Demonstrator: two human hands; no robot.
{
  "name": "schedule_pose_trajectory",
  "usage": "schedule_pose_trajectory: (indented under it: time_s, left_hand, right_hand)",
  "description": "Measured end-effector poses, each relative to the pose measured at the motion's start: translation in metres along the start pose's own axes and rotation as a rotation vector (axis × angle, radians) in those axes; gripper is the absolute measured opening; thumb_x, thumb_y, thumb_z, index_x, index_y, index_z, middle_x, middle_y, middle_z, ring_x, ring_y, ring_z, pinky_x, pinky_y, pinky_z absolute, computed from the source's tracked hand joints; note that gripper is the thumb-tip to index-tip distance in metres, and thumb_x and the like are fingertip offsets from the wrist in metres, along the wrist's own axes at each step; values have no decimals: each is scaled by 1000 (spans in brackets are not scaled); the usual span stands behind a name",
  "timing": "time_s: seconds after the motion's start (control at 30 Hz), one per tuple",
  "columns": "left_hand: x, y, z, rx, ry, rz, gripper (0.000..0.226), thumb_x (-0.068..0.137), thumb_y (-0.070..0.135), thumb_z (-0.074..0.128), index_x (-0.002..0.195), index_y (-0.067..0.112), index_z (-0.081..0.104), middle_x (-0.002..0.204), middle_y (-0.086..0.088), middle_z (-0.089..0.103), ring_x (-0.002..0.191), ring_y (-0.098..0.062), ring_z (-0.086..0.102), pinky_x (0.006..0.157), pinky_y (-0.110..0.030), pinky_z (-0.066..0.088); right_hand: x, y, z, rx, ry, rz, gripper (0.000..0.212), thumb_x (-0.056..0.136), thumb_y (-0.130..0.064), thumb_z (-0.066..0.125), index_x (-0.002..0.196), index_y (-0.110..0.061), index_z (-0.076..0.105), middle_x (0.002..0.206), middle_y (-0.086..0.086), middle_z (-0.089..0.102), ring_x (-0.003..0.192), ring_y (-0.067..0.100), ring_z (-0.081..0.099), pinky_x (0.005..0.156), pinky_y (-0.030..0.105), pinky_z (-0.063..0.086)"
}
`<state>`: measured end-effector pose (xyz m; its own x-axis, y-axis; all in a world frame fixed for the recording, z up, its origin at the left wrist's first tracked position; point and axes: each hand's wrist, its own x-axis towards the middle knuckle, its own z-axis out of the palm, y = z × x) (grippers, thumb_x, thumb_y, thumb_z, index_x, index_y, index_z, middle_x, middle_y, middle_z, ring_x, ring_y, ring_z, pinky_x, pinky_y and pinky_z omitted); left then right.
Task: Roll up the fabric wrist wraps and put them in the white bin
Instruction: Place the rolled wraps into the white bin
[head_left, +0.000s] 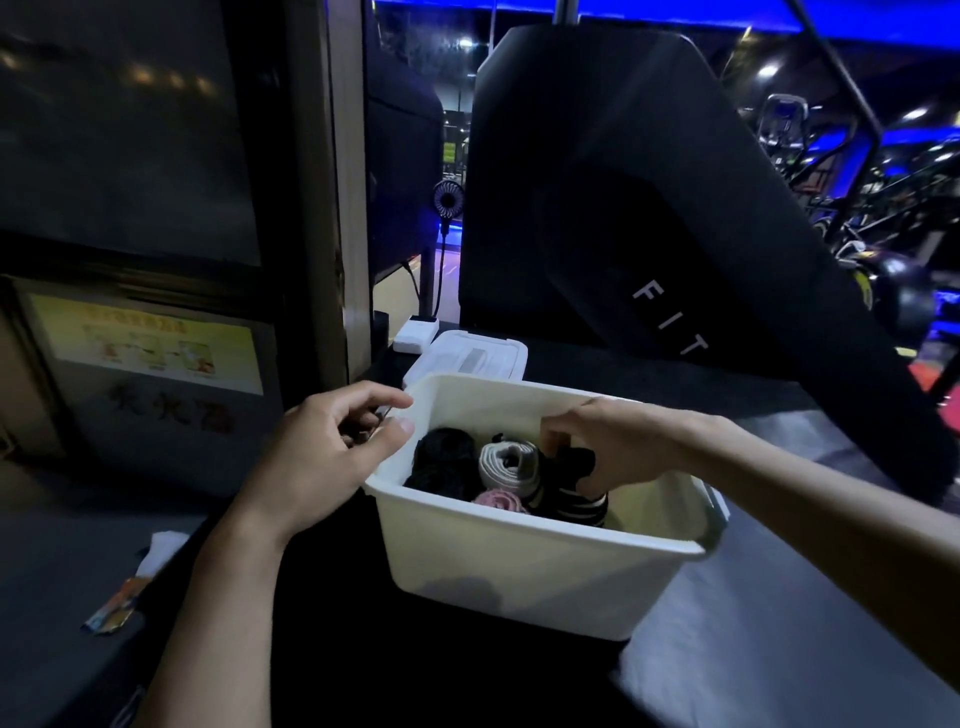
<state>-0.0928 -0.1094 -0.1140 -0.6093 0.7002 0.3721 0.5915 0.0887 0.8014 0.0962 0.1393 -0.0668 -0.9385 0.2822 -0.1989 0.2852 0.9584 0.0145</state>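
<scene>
The white bin (524, 566) stands on a dark surface in front of me. Inside lie rolled wraps: a black roll (441, 460) at the left, a grey-and-white roll (511, 465) in the middle, a pink roll (498, 501) near the front wall and a black-and-white striped roll (576, 506). My right hand (602, 441) reaches into the bin from the right and grips a black wrap (574, 460) above the striped roll. My left hand (332, 447) hovers at the bin's left rim, fingers loosely curled and holding nothing.
A white lid (467, 358) lies behind the bin, with a small white box (414, 335) beside it. A large black machine panel marked FIT (670, 322) rises behind. A crumpled wrapper (117, 608) and white paper (163, 548) lie at the left. A small fan (448, 202) stands farther back.
</scene>
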Motion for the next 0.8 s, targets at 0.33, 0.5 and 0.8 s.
schedule_pose_trajectory:
  time_s: [0.33,0.5,0.8]
  left_hand:
    - [-13,8,-26,-19,-413,29,58,75,57,84,129,51,64,151,39,39,141,15,33,125,-39,22]
    - [3,20,16,-26,-374,66,49,75,52,82,122,44,70,160,24,35,140,16,34,112,-5,25]
    - [75,45,109,69,-366,159,39,91,51,69,124,28,69,139,17,54,126,-6,52,102,-8,36]
  right_hand:
    - [-35,45,7,111,206,-34,14,90,-41,64,104,-37,66,99,-15,69,91,-1,65,82,30,56]
    - [-34,76,12,79,390,47,12,89,-26,70,100,-27,71,89,-13,72,85,7,68,80,33,56]
    - [-76,111,14,447,542,141,47,92,-68,52,86,-26,71,78,-9,71,71,3,64,68,29,51]
